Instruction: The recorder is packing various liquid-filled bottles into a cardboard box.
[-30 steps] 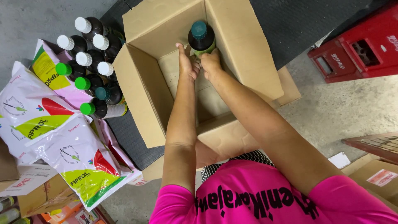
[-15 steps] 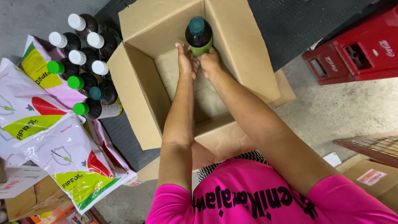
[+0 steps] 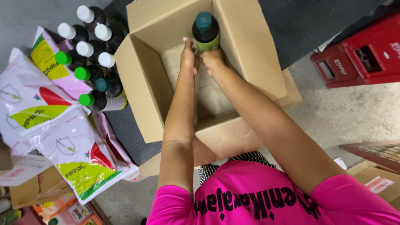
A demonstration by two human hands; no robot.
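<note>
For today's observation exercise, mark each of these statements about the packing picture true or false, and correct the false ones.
1. Both hands, left hand and right hand, are inside the cardboard box. True.
2. The bottle in the box has a white cap. False: its cap is teal.
3. More bottles stand outside the box. True.
4. The crate is blue. False: it is red.
5. The printed bags lie inside the box. False: they lie outside, beside the bottles.

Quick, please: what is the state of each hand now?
Left hand: fingers against the dark bottle inside the cardboard box; full grip unclear.
Right hand: touching the same bottle; grip unclear.
</note>
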